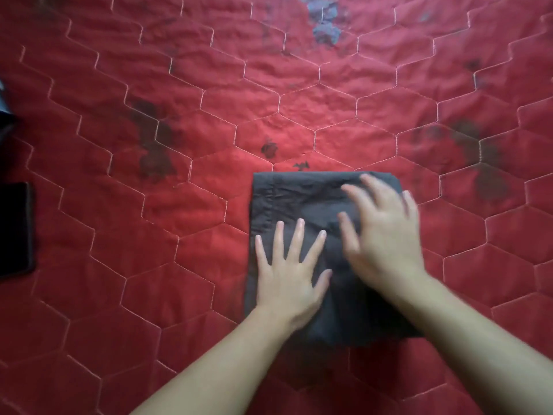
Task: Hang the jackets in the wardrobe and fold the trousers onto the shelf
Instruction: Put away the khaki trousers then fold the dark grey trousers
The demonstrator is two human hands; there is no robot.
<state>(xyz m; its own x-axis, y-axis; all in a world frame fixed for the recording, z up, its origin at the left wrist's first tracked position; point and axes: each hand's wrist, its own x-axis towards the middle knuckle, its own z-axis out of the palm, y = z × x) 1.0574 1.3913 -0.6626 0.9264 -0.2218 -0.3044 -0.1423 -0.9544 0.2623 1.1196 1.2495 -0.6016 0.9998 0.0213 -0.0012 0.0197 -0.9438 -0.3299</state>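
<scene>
Dark grey trousers (302,199), folded into a compact rectangle, lie on a red quilted bedspread (179,145) just right of centre. My left hand (290,274) rests flat on the lower left part of the fold, fingers spread. My right hand (386,232) lies over the upper right part, fingers apart and blurred by motion. Neither hand grips the cloth. My forearms hide the fold's near edge.
A black flat object (15,229) lies at the left edge of the bedspread, with another dark item (4,115) above it. The quilt has hexagon stitching, dark stains and a worn grey patch (324,22) at the top.
</scene>
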